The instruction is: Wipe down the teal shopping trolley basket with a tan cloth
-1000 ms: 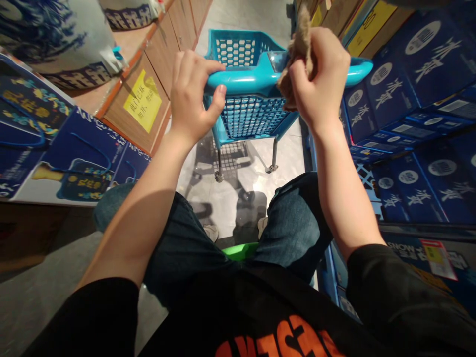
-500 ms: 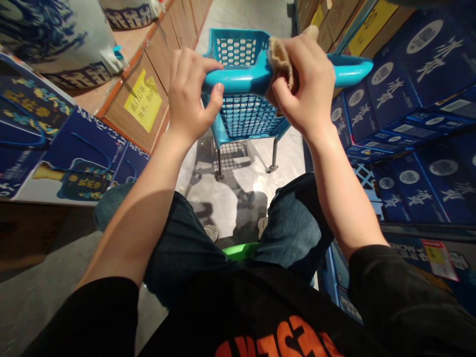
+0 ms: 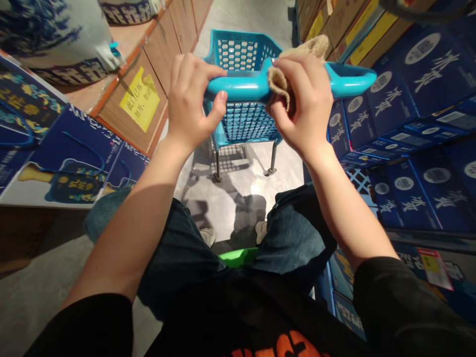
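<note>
A blue plastic shopping cart (image 3: 238, 89) stands in front of me, its handle running across between both hands. My left hand (image 3: 191, 99) grips the left end of that handle, fingers over the top and thumb on the near side. In my right hand (image 3: 307, 99) is a folded tan cloth (image 3: 279, 84), wrapped round the handle right of its middle. The fingers press the cloth against the bar, and part of it sticks out above the knuckles. Below the handle show the cart's mesh basket (image 3: 251, 121) and thin metal legs with casters.
On the right are stacked dark blue boxes (image 3: 394, 109). To the left stand wooden cabinets (image 3: 163, 54) with a yellow note (image 3: 140, 99), large blue-and-white jars (image 3: 63, 39) and blue gift boxes (image 3: 74, 158). A green seat edge (image 3: 238, 257) shows between my legs.
The right hand's fingers have shifted slightly on the handle, and more of the cloth shows above them. The left hand keeps its hold. The view has moved a little.
</note>
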Demonstrator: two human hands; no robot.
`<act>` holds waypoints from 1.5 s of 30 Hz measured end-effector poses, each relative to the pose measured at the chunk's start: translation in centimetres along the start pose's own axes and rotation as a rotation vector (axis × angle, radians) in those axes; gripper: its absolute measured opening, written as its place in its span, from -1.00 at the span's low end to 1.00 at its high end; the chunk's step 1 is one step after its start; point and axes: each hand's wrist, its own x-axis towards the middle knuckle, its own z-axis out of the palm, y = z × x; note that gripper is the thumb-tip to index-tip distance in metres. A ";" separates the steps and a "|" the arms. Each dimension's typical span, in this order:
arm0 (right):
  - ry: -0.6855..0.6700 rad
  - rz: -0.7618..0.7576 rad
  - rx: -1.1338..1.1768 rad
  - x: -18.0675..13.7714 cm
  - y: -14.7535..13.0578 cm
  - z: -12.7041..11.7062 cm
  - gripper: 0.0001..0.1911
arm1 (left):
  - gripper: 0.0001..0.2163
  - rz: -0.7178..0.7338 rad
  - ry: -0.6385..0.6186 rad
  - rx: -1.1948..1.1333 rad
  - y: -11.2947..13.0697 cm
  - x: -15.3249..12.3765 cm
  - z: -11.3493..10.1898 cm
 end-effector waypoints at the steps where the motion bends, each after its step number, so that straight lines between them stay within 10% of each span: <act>1: -0.034 -0.009 -0.002 0.0 -0.2 -0.2 -0.63 | -0.43 -0.008 -0.002 -0.006 0.3 0.0 -0.2; 8: 0.223 0.147 -0.004 1.1 1.6 -0.3 -0.75 | -0.56 -0.064 -0.056 -0.006 2.1 0.3 -1.5; 18: -0.005 0.140 0.340 2.7 -4.5 0.1 -0.22 | -0.32 -0.085 -0.314 0.081 7.7 2.6 -2.2; 22: 0.010 0.089 0.440 2.7 -4.4 -0.5 -0.17 | -0.38 -0.110 -0.240 0.087 7.8 3.0 -0.8; 34: 0.039 0.190 0.028 -1.9 6.9 -0.6 -0.54 | -0.47 -0.186 -0.128 0.029 5.4 3.5 -1.8; 40: 0.077 0.187 0.149 -7.4 1.6 -0.2 -0.30 | -0.48 -0.163 -0.196 -0.021 1.8 4.3 -3.3; 45: -0.154 0.234 0.472 -19.9 -6.2 7.0 -0.29 | -0.56 -0.068 -0.270 -0.004 0.9 4.8 -3.8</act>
